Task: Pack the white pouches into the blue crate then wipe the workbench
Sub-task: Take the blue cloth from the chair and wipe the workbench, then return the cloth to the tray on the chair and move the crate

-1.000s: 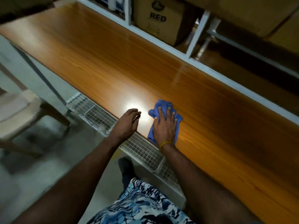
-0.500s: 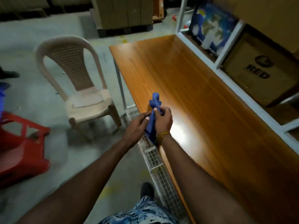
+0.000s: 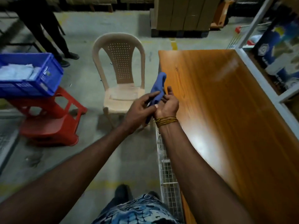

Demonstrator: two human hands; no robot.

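Note:
Both my hands hold a blue cloth in the air, just off the left edge of the wooden workbench. My left hand pinches its lower part. My right hand is palm up with the cloth lying across its fingers, which curl loosely round it. The cloth stands up bunched between them. The blue crate sits at the far left on a red stool, with white pouches inside it.
A beige plastic chair stands ahead, left of the bench. A wire mesh tray hangs along the bench's near edge. White shelving with boxes runs along the right. A person's legs stand at the back left.
The cloth was pressed flat on the bench under my right hand; it has been lifted off and both hands now hold it. My view has swung left, bringing the chair, stool and crate into sight.

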